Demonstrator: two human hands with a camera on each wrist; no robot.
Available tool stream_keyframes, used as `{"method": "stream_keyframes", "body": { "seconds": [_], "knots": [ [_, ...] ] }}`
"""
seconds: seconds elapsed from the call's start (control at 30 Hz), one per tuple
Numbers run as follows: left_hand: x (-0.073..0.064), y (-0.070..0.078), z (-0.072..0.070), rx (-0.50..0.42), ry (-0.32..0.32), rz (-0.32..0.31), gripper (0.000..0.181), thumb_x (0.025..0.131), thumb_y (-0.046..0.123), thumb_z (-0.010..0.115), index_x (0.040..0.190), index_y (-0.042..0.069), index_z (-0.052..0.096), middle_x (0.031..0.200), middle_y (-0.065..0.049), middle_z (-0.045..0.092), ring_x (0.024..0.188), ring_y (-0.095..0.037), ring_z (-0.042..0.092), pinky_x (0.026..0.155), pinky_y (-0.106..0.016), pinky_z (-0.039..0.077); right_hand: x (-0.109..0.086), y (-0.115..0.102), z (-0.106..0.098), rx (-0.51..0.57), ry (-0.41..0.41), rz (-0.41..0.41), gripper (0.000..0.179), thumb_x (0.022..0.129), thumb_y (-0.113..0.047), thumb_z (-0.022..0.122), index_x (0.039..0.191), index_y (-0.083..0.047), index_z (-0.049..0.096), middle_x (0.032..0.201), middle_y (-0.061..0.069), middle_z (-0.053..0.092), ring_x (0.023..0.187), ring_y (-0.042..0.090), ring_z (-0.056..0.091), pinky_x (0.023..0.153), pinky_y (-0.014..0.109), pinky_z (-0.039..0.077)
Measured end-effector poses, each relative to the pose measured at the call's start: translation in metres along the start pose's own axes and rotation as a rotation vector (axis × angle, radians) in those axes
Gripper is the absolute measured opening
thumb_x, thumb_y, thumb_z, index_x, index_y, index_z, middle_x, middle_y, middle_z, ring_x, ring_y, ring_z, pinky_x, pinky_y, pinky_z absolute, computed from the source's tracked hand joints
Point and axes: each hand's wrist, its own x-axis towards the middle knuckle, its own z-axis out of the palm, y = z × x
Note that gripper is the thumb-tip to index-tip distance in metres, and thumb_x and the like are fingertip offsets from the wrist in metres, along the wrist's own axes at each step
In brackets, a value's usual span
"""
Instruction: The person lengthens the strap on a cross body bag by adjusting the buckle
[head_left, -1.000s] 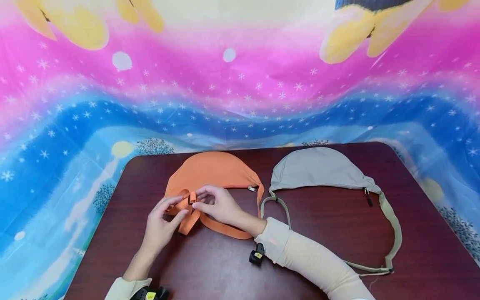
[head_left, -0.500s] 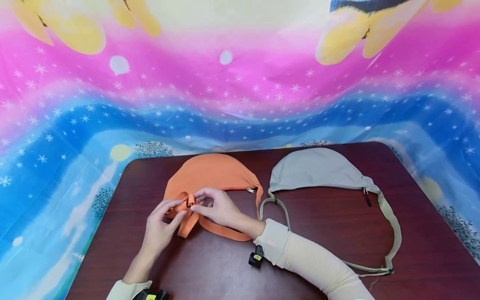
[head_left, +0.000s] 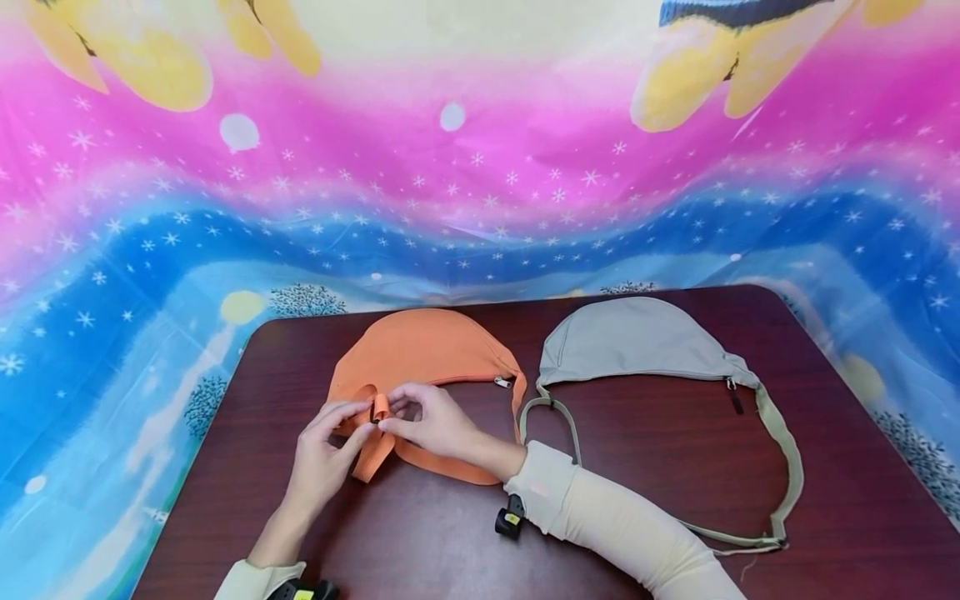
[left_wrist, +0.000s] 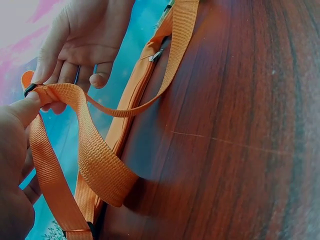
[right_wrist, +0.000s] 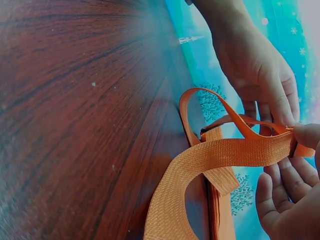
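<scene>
An orange waist bag (head_left: pixel 427 346) lies on the dark table, its strap (left_wrist: pixel 100 155) raised in loops in front of it. A small black slider buckle (left_wrist: pixel 30 89) sits on the strap between both hands. My left hand (head_left: pixel 321 458) pinches the strap at the buckle between thumb and fingertips. From the other side, my right hand (head_left: pixel 442 429) pinches the strap right beside the buckle, its thumb on the webbing and its other fingers curled loosely behind. A folded strap end (right_wrist: pixel 222 180) hangs below the buckle.
To the right, a grey waist bag (head_left: pixel 637 337) lies flat, its strap (head_left: pixel 787 467) curving toward the near edge of the table (head_left: pixel 450 550). A patterned cloth backdrop (head_left: pixel 480 167) rises behind the table.
Both hands stay on the strap. The right hand has shifted slightly down and left, its thumb now closer to the left thumb. The hanging strap end has moved slightly left and down.
</scene>
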Motion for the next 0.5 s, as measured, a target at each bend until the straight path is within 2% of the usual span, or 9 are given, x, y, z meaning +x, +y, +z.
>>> {"method": "stream_keyframes", "body": {
  "seconds": [0.13, 0.37, 0.5],
  "knots": [
    [-0.0035, -0.008, 0.0007, 0.003, -0.008, -0.007, 0.043, 0.071, -0.02, 0.081, 0.108, -0.001, 0.075, 0.106, -0.015, 0.07, 0.091, -0.02, 0.062, 0.068, -0.022, 0.051, -0.0009, -0.0003, 0.0007, -0.009, 0.001, 0.004, 0.024, 0.094, -0.013, 0.075, 0.117, -0.006, 0.07, 0.102, 0.002, 0.07, 0.091, 0.005, 0.063, 0.079, 0.026, 0.054],
    [-0.0031, -0.0108, -0.0011, -0.001, -0.04, -0.013, 0.044, 0.075, -0.012, 0.082, 0.114, 0.006, 0.075, 0.11, -0.01, 0.071, 0.095, -0.016, 0.062, 0.077, -0.016, 0.048, 0.0, 0.0002, -0.0003, -0.017, 0.01, 0.005, 0.024, 0.094, -0.013, 0.075, 0.117, -0.006, 0.07, 0.102, 0.001, 0.07, 0.09, 0.004, 0.063, 0.078, 0.025, 0.054],
    [-0.0014, -0.0117, -0.001, -0.004, -0.053, -0.015, 0.043, 0.075, -0.012, 0.082, 0.115, 0.005, 0.075, 0.11, -0.01, 0.071, 0.096, -0.016, 0.061, 0.079, -0.015, 0.047, 0.0003, -0.0007, -0.002, -0.018, 0.01, 0.009, 0.024, 0.094, -0.015, 0.075, 0.117, -0.008, 0.07, 0.103, 0.0, 0.07, 0.091, 0.005, 0.063, 0.078, 0.026, 0.054]
  ]
}}
